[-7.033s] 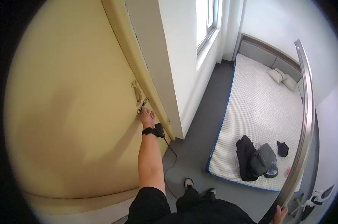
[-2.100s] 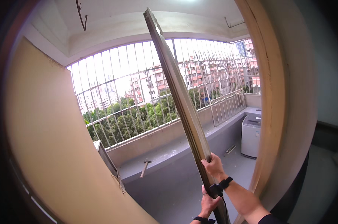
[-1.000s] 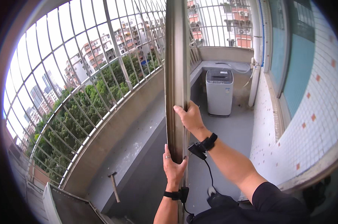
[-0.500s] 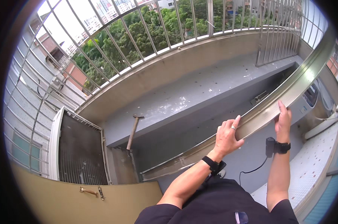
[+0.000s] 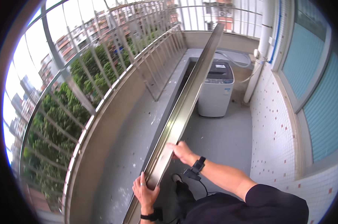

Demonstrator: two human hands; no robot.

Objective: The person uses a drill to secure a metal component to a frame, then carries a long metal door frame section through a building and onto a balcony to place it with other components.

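Note:
A long silvery metal channel [image 5: 187,100] with raised lengthwise ridges runs slantwise from the lower middle to the far railing. My left hand [image 5: 144,192] grips it near the lower end, its fingers over the left edge and the thumb on the right side. Farther up, my right hand [image 5: 182,152] holds the right edge, with the thumb on the top face and the other fingers partly hidden beneath. Black straps ring both wrists. The channel's near end runs out of view at the bottom.
A white top-loading washing machine [image 5: 215,89] stands right of the channel's far part. Metal railing [image 5: 90,86] and a low ledge [image 5: 127,149] line the left. On the right are a tiled wall [image 5: 269,130], a window [image 5: 307,74] and a white pipe [image 5: 259,63].
The view has turned right. The washing machine shows more fully, while the hammer on the ledge has left the picture. Both hands still hold the channel.

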